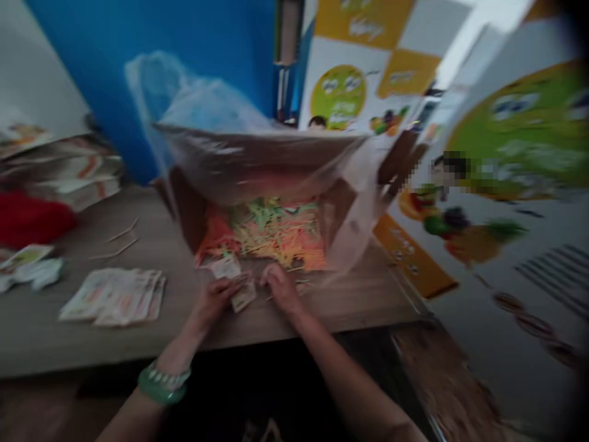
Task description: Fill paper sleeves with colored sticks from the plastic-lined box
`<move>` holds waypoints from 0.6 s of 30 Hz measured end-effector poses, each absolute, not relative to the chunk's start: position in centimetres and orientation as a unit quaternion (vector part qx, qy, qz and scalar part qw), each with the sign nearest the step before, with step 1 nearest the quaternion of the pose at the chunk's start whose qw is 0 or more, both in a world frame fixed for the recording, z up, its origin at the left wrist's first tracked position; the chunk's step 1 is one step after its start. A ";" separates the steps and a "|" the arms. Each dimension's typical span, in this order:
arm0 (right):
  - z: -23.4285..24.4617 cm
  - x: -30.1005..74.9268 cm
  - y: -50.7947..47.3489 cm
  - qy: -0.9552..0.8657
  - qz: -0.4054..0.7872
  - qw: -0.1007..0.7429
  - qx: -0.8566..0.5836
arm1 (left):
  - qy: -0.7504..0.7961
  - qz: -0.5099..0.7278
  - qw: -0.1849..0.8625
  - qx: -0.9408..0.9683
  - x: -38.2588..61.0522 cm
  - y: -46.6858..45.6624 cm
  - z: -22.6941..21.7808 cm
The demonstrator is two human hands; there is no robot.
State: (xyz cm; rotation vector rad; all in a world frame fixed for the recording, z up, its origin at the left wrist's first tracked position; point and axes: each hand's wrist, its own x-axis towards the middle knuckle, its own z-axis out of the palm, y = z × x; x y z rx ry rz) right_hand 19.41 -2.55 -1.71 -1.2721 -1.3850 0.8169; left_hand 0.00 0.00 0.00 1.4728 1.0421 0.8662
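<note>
My left hand (216,298) rests on the wooden table (350,301), its fingers closed on a small printed packet (243,296). A green bangle sits on that wrist. My right hand (280,287) lies just to the right, fingers curled at the table surface near thin sticks; what it holds is blurred. Right behind both hands a cardboard box (338,212) lined with clear plastic lies open on its side, full of orange, yellow and green sticks (271,233). Another small packet (225,267) lies at the box mouth.
A fanned stack of flat packets (115,296) lies on the table to the left, with more packets (30,264) and a red cloth (27,218) farther left. Loose sticks (120,240) lie behind them. Printed cardboard panels (506,184) stand at the right, a blue wall behind.
</note>
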 end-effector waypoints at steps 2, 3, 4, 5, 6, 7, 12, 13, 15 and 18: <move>-3.4 18.2 -2.9 -0.584 0.360 0.512 -0.518 | 0.468 0.381 0.540 0.588 -1.9 -0.8 -1.6; -3.6 18.3 -3.0 -0.588 0.361 0.508 -0.515 | 0.466 0.392 0.539 0.582 -2.0 -0.8 -2.0; -3.6 18.6 -3.0 -0.591 0.355 0.507 -0.517 | 0.458 0.404 0.540 0.579 -1.9 -0.8 -2.1; -3.4 19.0 -3.0 -0.596 0.350 0.503 -0.520 | 0.451 0.415 0.543 0.574 -1.7 -0.7 -2.0; -3.1 19.3 -3.0 -0.599 0.347 0.499 -0.522 | 0.448 0.424 0.547 0.566 -1.4 -0.6 -1.8; -2.8 19.5 -3.1 -0.598 0.346 0.499 -0.524 | 0.449 0.428 0.552 0.557 -1.2 -0.6 -1.6; -1.6 19.5 -3.3 -0.558 0.370 0.536 -0.514 | 0.441 0.390 0.567 0.576 -1.3 -1.1 -1.0; -1.4 19.5 -3.3 -0.554 0.371 0.544 -0.510 | 0.438 0.375 0.573 0.582 -1.3 -1.2 -0.8; -0.8 19.6 -3.4 -0.550 0.367 0.556 -0.504 | 0.436 0.364 0.568 0.596 -1.2 -1.2 -0.6; 0.2 19.8 -3.5 -0.555 0.356 0.558 -0.504 | 0.430 0.383 0.520 0.631 -0.7 -1.0 -0.1</move>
